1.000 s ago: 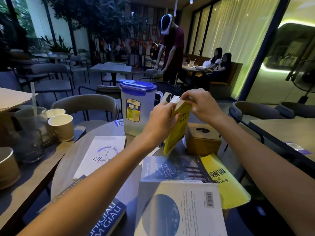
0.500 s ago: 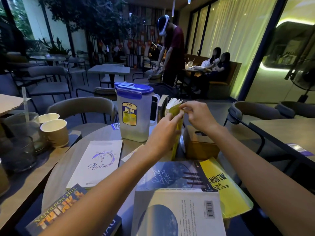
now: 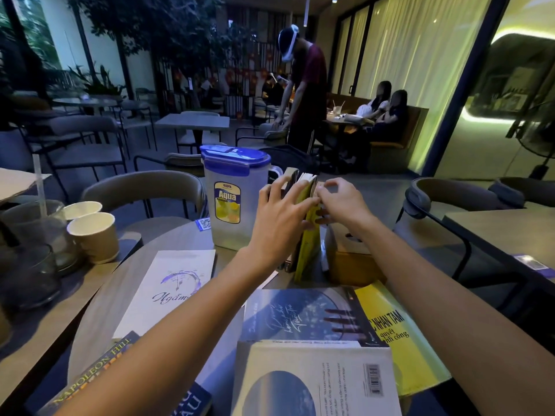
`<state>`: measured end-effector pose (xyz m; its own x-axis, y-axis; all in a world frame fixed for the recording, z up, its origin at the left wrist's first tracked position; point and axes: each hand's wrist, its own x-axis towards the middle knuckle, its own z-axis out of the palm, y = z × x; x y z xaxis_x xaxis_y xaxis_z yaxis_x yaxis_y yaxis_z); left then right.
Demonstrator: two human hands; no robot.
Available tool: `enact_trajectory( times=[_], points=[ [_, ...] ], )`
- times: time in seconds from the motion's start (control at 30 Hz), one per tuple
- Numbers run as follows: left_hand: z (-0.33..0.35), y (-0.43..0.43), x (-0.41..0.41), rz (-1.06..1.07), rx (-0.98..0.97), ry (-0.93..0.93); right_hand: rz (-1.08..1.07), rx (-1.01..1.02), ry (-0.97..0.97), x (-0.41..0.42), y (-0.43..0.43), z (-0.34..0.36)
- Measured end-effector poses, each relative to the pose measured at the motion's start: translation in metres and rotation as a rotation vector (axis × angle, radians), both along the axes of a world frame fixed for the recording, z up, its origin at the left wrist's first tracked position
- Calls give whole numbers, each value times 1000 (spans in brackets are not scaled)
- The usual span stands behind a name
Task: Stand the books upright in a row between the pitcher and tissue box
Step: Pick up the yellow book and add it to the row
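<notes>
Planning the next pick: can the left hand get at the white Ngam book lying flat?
Probably yes: the white book lies uncovered just left of the left hand's forearm, nothing stacked on it, though that hand now steadies the yellow book.

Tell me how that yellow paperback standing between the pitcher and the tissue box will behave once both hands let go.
The yellow paperback looks thin and soft-covered, so it will probably flex and lean rather than stand by itself. The left hand and right hand both steady its top, which suggests it tips easily. Pitcher and tissue box close beside it should limit any fall.
</notes>
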<state>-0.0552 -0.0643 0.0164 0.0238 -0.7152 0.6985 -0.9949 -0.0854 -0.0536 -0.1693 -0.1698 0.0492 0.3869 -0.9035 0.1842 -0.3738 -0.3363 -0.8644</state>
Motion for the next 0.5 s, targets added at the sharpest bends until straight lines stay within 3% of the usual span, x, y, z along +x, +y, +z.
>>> enact_trajectory(
  times=[0.5],
  points=[
    [-8, -18, 20, 11, -34, 28, 7, -73, 35, 14, -4, 0]
  ],
)
